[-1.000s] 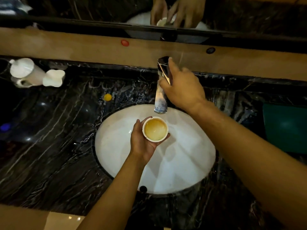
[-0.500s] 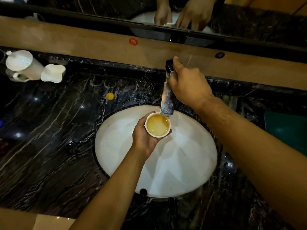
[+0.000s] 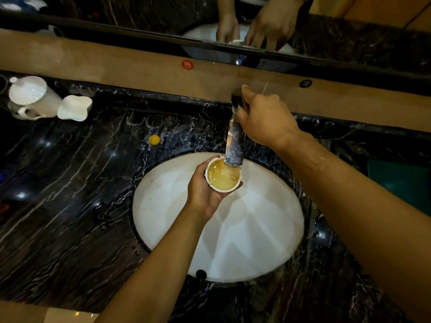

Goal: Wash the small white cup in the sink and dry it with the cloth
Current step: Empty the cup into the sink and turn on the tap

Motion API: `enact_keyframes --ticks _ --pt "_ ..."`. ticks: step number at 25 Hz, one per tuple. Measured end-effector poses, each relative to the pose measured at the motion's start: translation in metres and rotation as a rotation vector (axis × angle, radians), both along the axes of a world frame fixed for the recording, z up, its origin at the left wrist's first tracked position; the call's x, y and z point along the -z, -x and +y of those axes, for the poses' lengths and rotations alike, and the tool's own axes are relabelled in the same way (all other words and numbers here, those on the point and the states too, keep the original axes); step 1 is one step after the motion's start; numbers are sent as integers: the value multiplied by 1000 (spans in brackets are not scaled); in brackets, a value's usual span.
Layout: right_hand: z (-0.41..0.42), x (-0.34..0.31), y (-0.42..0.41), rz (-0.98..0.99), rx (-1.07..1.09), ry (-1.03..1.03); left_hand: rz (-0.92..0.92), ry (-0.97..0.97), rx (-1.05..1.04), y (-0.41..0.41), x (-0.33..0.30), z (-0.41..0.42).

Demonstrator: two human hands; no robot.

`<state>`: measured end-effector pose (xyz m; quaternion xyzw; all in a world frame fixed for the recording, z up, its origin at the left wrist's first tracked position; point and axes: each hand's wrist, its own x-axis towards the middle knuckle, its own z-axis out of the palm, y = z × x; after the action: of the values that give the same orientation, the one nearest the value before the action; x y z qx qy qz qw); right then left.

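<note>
My left hand [image 3: 203, 190] holds the small white cup [image 3: 223, 175] upright over the far side of the white oval sink [image 3: 233, 241]. The cup has yellowish liquid inside and sits directly under the spout of the chrome faucet [image 3: 234, 145]; water seems to run into it. My right hand [image 3: 263, 117] grips the top of the faucet at its handle. A green cloth [image 3: 401, 183] lies on the counter at the right edge, apart from both hands.
The sink is set in a dark marble counter [image 3: 70, 194]. A white jug [image 3: 32, 99] and a small white creamer [image 3: 74, 108] stand at the far left. A small yellow object [image 3: 154, 139] lies left of the faucet. A mirror above reflects my hands.
My left hand has lifted the cup up and toward the faucet until it sits under the spout. My right hand has stayed on the faucet top.
</note>
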<state>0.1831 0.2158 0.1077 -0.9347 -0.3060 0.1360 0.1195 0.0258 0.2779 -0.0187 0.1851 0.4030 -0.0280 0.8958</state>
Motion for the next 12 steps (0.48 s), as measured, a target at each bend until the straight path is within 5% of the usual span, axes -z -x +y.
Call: enact_keyframes --ticks 4,9,12 --pt "-3 0 -3 11 6 -52 -12 -14 3 0 0 -1" --pt "-38 49 44 310 629 -923 -15 -132 -7 3 11 0" --pt "-51 97 91 624 756 -884 19 -278 23 1 15 0"
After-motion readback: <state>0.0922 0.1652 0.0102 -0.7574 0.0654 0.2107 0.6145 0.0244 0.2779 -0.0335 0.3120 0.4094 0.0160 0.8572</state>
